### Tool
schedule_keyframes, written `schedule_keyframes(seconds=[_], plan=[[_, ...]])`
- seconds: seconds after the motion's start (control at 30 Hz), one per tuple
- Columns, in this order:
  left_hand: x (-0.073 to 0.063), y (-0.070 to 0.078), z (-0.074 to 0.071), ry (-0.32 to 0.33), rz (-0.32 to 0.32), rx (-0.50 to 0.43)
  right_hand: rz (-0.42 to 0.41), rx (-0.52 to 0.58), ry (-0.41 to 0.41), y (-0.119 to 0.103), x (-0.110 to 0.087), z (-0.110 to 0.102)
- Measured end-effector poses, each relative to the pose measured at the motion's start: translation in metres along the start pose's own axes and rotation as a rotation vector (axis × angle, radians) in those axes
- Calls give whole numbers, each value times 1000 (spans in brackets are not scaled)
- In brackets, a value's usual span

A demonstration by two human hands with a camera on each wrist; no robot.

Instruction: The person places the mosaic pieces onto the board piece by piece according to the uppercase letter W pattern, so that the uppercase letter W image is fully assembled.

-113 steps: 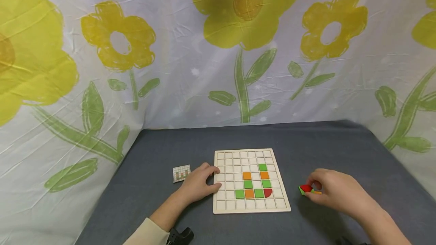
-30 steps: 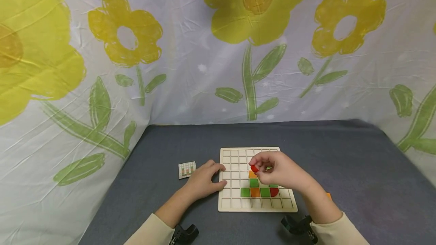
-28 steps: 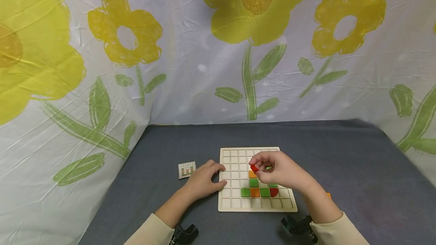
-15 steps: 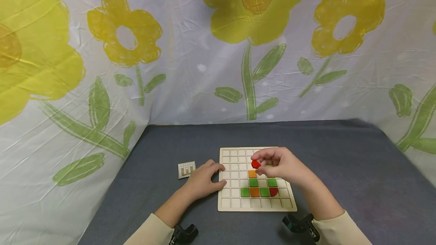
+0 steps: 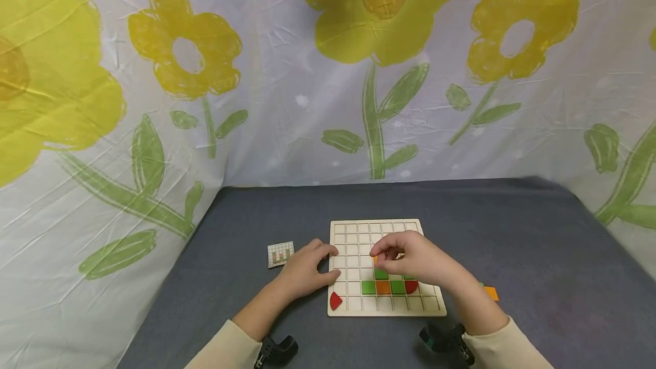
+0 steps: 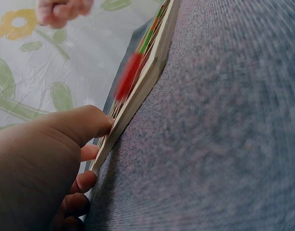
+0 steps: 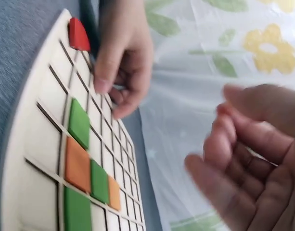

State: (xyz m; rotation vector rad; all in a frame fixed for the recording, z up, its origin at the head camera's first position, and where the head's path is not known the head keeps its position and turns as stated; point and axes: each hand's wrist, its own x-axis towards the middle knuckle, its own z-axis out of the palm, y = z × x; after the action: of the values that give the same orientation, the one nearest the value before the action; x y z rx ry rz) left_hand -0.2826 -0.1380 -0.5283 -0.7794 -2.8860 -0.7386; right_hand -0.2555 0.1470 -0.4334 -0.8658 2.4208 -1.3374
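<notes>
A pale wooden grid board (image 5: pixel 353 306) lies on the dark cloth, with green tiles (image 5: pixel 368 287), an orange tile (image 5: pixel 382 287) and a red quarter-round tile (image 5: pixel 411 287) in its cells. Another red quarter-round tile (image 5: pixel 335 301) is at the board's near left corner, blurred in the left wrist view. My left hand (image 5: pixel 302 272) rests thumb and fingertips, spread apart, on the board's left edge. Above the board's middle hovers my right hand (image 5: pixel 410 255), its fingers loosely bent around nothing; the right wrist view shows bare fingertips (image 7: pixel 193 161). That hand covers some tiles.
A small card with a printed grid pattern (image 5: pixel 280 254) lies left of the board. Right of it, partly behind my right forearm, are loose pieces, one an orange tile (image 5: pixel 491 293). A flowered curtain (image 5: pixel 277 101) stands behind the cloth-covered table (image 5: pixel 256 204).
My right hand carried a red quarter-round tile from the loose pieces to over the board and has let go of it. The tile is now at the near left corner. My left hand stayed put.
</notes>
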Motion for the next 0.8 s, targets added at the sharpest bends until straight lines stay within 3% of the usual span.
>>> schedule_keyframes(seconds=[0.17, 0.33, 0.57, 0.8], plan=[[0, -1, 1, 3, 6, -1, -88, -339, -17, -9, 5, 28], [-1, -1, -1, 8, 19, -1, -163, -568, -21, -20, 9, 66], [-1, 0, -2, 13, 19, -10, -219, -779, -8, -17, 13, 97], [-1, 0, -1, 18, 23, -2, -221, -857, -9, -13, 15, 111]])
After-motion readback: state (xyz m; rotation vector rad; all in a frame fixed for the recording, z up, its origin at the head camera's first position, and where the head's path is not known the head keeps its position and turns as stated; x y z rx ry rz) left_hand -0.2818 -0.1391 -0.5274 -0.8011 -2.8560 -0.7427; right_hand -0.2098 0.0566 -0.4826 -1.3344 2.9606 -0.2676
